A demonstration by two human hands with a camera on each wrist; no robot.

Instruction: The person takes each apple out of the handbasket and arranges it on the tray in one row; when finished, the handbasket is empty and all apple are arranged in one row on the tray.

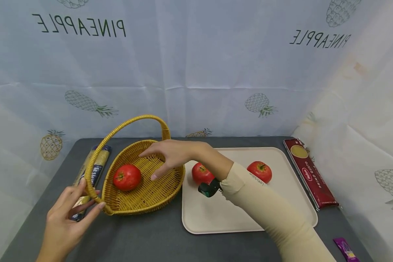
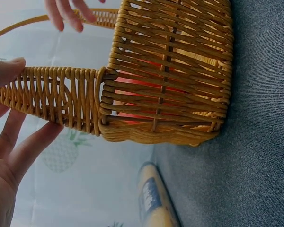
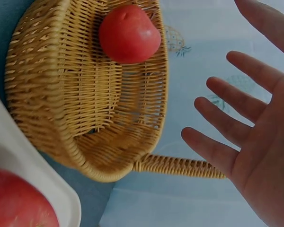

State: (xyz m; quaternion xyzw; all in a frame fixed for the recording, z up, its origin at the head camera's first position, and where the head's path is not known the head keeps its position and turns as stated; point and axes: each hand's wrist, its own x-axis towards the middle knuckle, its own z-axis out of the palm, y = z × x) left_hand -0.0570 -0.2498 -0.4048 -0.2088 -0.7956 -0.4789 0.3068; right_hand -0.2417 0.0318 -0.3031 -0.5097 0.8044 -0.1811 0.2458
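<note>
A yellow wicker basket [image 1: 147,193] stands on the dark table with one red apple [image 1: 127,177] inside, toward its left side. My left hand [image 1: 63,218] holds the near-left end of the basket's handle [image 2: 52,94], thumb on one side and fingers on the other. Above the basket's interior hovers my right hand [image 1: 170,154], fingers spread and holding nothing; the right wrist view shows its palm [image 3: 274,142] apart from the apple [image 3: 129,34]. To the right, a second apple [image 1: 201,174] and a third apple [image 1: 259,171] sit on a cream tray [image 1: 222,222], partly behind my right arm.
Behind my left hand lies a blue-and-yellow pasta packet [image 1: 99,165], partly covered by the basket handle. A dark red packet [image 1: 311,174] lies along the tray's right side. Near the front right corner is a small purple wrapper [image 1: 346,250]. A pineapple-print curtain [image 1: 216,65] hangs behind the table.
</note>
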